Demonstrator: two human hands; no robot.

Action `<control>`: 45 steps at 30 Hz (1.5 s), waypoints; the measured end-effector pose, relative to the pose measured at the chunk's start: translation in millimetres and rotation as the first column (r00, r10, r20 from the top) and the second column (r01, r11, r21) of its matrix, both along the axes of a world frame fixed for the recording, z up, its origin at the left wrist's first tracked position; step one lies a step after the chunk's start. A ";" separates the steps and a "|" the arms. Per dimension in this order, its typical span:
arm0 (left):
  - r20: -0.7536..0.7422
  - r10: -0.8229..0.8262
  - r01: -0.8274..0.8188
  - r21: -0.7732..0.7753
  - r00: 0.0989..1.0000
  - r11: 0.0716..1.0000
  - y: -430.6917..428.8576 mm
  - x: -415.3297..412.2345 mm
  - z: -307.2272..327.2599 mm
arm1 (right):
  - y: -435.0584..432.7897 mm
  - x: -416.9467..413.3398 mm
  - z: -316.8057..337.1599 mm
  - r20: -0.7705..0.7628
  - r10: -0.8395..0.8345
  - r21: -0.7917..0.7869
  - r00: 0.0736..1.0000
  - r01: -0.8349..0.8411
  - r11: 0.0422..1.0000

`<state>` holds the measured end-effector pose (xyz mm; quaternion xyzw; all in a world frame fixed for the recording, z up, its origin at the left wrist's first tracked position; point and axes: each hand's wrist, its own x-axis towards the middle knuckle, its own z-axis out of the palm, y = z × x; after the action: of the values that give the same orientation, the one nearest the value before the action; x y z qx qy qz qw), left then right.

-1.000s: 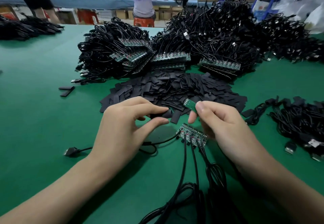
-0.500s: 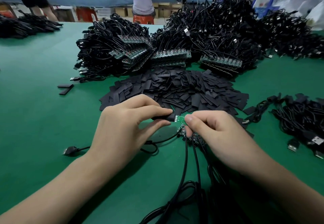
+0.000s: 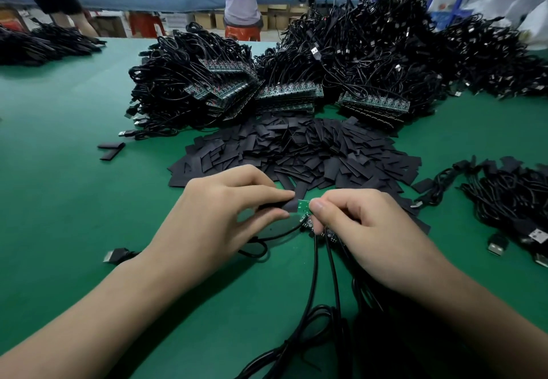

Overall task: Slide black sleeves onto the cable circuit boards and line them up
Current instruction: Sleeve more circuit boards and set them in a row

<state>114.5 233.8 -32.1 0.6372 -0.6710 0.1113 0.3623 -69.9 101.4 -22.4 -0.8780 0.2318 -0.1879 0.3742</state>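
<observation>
Over the green table (image 3: 59, 200), my left hand (image 3: 219, 218) pinches a black sleeve (image 3: 281, 205) between thumb and forefinger. My right hand (image 3: 364, 230) grips a small green board (image 3: 303, 206), its end entering the sleeve. The sleeve pile (image 3: 296, 150) lies just beyond, cable stacks (image 3: 267, 82) behind it.

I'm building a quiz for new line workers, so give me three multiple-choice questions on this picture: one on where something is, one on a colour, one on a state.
1. Where is the pile of loose sleeves?
A. beyond the hands
B. on the floor
C. in a box

2. What colour is the table?
A. white
B. green
C. blue

3. How far on is the black sleeve held by the left hand?
A. fully covering
B. partly on
C. lying untouched

Answers: A, the pile lies past both hands. B, the surface is green. B, bare circuit board shows beside the right hand.
</observation>
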 end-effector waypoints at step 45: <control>-0.010 -0.052 0.050 -0.161 0.999 0.986 -1.3 -9.5 -5.6 | 0.9 -0.8 0.6 0.129 0.101 0.090 0.986 -0.113 0.990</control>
<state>105.0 232.5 -37.7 0.5892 -0.6733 0.1512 0.4202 -70.7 102.3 -21.8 -0.8567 0.1692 -0.2103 0.4396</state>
